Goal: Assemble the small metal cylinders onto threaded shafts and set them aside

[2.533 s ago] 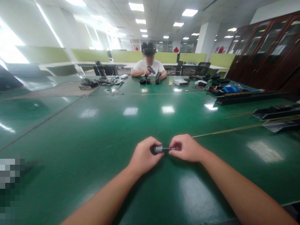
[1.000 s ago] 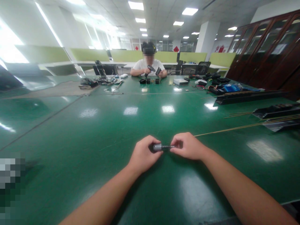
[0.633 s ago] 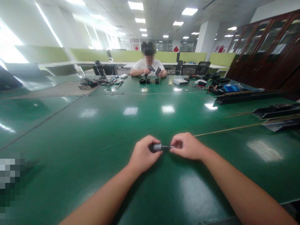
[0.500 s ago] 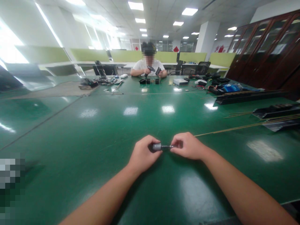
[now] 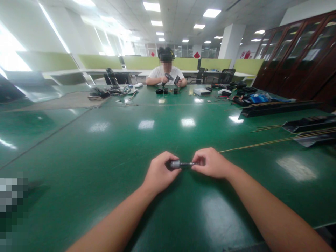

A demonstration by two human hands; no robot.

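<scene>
A small grey cylinder with a thin dark shaft (image 5: 175,164) is held level above the green table (image 5: 126,140); it looks like a small screwdriver, though its exact kind is unclear. My left hand (image 5: 160,173) is closed around the cylinder, thumb on the far side and fingers on the near side. Across from it, my right hand (image 5: 210,162) pinches the shaft's far end between thumb and fingertips. Those fingers hide the tip, and whether anything small sits on it cannot be seen.
Thin brass-coloured rods (image 5: 262,143) lie on the right, beside black metal channels (image 5: 315,138). A person (image 5: 166,71) sits opposite with a power drill (image 5: 168,77), behind several black blocks (image 5: 166,91). Tools and cables (image 5: 118,90) are spread at the back left; a white box (image 5: 202,91) stands farther right.
Almost nothing differs. My right hand has shifted very slightly to the right along the shaft; my left hand keeps its grip.
</scene>
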